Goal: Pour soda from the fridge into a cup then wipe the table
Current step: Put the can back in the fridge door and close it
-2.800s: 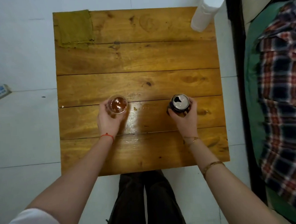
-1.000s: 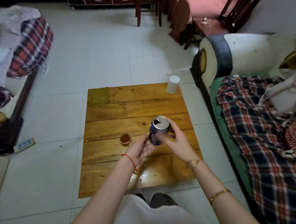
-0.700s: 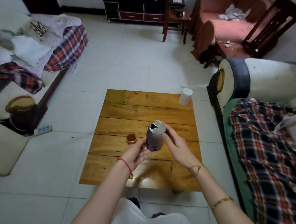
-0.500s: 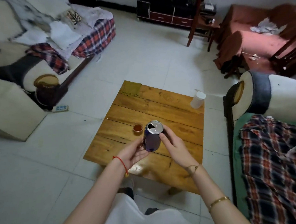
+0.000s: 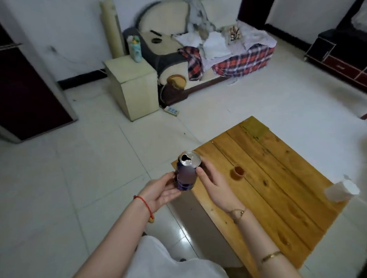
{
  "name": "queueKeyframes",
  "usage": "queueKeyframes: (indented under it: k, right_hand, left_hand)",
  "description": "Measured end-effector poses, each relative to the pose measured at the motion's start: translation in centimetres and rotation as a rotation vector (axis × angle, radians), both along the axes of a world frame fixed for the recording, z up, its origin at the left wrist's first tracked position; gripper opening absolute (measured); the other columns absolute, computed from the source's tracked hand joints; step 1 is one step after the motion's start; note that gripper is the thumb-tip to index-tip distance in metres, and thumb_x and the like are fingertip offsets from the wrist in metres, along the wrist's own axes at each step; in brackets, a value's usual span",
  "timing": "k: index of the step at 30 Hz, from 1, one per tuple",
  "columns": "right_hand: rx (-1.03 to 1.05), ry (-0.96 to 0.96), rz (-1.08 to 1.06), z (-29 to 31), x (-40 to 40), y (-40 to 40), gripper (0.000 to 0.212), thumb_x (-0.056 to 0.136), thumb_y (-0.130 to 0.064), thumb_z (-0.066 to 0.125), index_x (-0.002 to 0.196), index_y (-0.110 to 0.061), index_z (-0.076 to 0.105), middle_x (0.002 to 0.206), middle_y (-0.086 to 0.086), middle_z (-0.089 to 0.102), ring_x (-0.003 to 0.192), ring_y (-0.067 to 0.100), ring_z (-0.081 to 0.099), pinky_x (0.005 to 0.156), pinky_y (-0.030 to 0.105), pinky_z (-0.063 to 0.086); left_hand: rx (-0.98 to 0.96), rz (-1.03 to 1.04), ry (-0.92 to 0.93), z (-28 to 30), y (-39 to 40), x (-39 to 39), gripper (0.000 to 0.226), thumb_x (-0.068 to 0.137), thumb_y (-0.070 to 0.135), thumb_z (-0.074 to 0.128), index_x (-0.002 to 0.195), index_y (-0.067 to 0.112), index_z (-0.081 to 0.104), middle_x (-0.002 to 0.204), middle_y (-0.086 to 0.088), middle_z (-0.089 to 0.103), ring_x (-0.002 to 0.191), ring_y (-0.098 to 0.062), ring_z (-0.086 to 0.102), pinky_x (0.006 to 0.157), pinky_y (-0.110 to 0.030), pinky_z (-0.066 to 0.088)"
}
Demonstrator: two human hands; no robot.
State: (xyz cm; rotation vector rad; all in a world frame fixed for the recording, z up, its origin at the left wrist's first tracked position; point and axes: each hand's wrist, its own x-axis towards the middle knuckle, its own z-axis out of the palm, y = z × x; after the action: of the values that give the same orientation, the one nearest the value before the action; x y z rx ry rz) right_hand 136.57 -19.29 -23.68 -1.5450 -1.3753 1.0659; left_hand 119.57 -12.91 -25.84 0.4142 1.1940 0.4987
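Observation:
An opened blue soda can (image 5: 186, 171) is held upright above the floor, just off the left corner of the low wooden table (image 5: 278, 197). My left hand (image 5: 160, 191) cups its lower left side and base. My right hand (image 5: 215, 186) presses against its right side, fingertips near the rim. A small clear cup (image 5: 238, 171) of brown soda stands on the table to the right of my hands. A green cloth (image 5: 255, 128) lies flat on the table's far corner.
A white plastic cup (image 5: 341, 190) stands at the table's right edge. A beige cabinet (image 5: 132, 86), a cluttered sofa (image 5: 194, 52) and a power strip (image 5: 172, 111) lie ahead on the white tile floor. A tall dark red appliance (image 5: 14, 84) stands at the far left.
I rose from the table and turned left. The can went from the table in my right hand to being held up between both hands. My left hand let go of the cup.

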Motion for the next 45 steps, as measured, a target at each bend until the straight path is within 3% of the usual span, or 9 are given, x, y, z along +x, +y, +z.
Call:
queueKeyframes:
  k: [2,5,10,15,18,24,32,41,45]
  right_hand:
    - [0.014,0.007,0.094,0.2,-2.3,2.0,0.043,0.102,-0.033,0.045,0.144,-0.024,0.043,0.132,-0.019,0.057,0.12,-0.009,0.053,0.095,0.01,0.042]
    - [-0.004,0.039,0.23,0.2,-6.1,4.7,0.042,0.101,-0.035,0.046,0.142,-0.027,0.044,0.131,-0.014,0.06,0.112,0.008,0.063,0.092,0.023,0.05]
    - [0.011,0.028,0.399,-0.4,-13.9,9.2,0.038,0.102,-0.024,0.046,0.14,-0.018,0.047,0.13,-0.008,0.062,0.12,-0.001,0.056,0.095,0.01,0.041]
    - [0.011,0.029,0.525,-0.7,-23.0,13.8,0.037,0.102,-0.02,0.047,0.139,-0.016,0.047,0.128,-0.007,0.063,0.118,-0.003,0.057,0.092,0.007,0.04]
    - [0.016,0.038,0.587,-0.2,-28.7,16.5,0.036,0.103,-0.022,0.046,0.138,-0.018,0.048,0.127,-0.008,0.064,0.117,-0.003,0.057,0.092,0.007,0.04]
    - [0.028,0.083,0.647,0.3,-39.5,20.8,0.036,0.102,-0.023,0.046,0.138,-0.018,0.049,0.126,-0.009,0.064,0.116,0.0,0.058,0.093,0.009,0.042]
    - [0.031,0.061,0.734,0.3,-48.8,25.5,0.036,0.103,-0.026,0.045,0.138,-0.021,0.049,0.127,-0.012,0.062,0.117,-0.002,0.056,0.092,0.009,0.042]
    - [0.056,0.046,0.794,-0.2,-57.3,33.5,0.036,0.103,-0.027,0.045,0.137,-0.02,0.049,0.129,-0.012,0.061,0.117,-0.005,0.055,0.09,0.007,0.042]
    - [0.066,0.039,0.838,-0.2,-61.8,38.9,0.036,0.103,-0.029,0.044,0.138,-0.021,0.048,0.13,-0.011,0.061,0.118,0.0,0.056,0.093,0.013,0.045]
  left_hand:
    - [0.009,0.093,-0.009,0.4,0.3,-2.8,0.024,0.096,0.021,0.059,0.105,-0.001,0.062,0.101,-0.023,0.069,0.089,-0.029,0.07,0.072,-0.032,0.06]
    - [0.015,0.226,-0.007,1.0,0.6,-7.0,0.021,0.096,0.019,0.058,0.096,-0.001,0.062,0.093,-0.02,0.069,0.081,-0.026,0.069,0.066,-0.029,0.06]
    - [-0.006,0.434,0.0,0.7,1.4,-14.7,0.021,0.096,0.019,0.059,0.092,-0.001,0.061,0.093,-0.02,0.068,0.084,-0.028,0.067,0.081,-0.035,0.056]
    - [-0.018,0.586,-0.005,0.8,3.3,-23.5,0.021,0.095,0.02,0.061,0.089,0.0,0.059,0.09,-0.019,0.068,0.083,-0.027,0.068,0.068,-0.031,0.059]
    - [-0.016,0.658,-0.016,1.5,4.8,-28.9,0.022,0.094,0.019,0.062,0.091,-0.002,0.059,0.093,-0.02,0.068,0.084,-0.028,0.068,0.068,-0.031,0.059]
    - [0.02,0.708,0.022,2.4,7.7,-39.3,0.023,0.094,0.021,0.063,0.095,-0.002,0.06,0.098,-0.021,0.069,0.084,-0.028,0.069,0.071,-0.033,0.061]
    - [0.01,0.756,0.018,2.1,11.1,-48.4,0.025,0.093,0.021,0.064,0.094,-0.003,0.058,0.107,-0.024,0.066,0.096,-0.033,0.067,0.088,-0.039,0.052]
    - [0.015,0.787,-0.006,1.2,18.1,-56.7,0.028,0.092,0.025,0.064,0.097,-0.002,0.057,0.111,-0.024,0.065,0.098,-0.032,0.067,0.086,-0.038,0.053]
    - [0.023,0.816,0.006,1.7,22.7,-60.7,0.027,0.093,0.025,0.063,0.095,-0.002,0.056,0.106,-0.022,0.065,0.095,-0.03,0.067,0.088,-0.037,0.052]
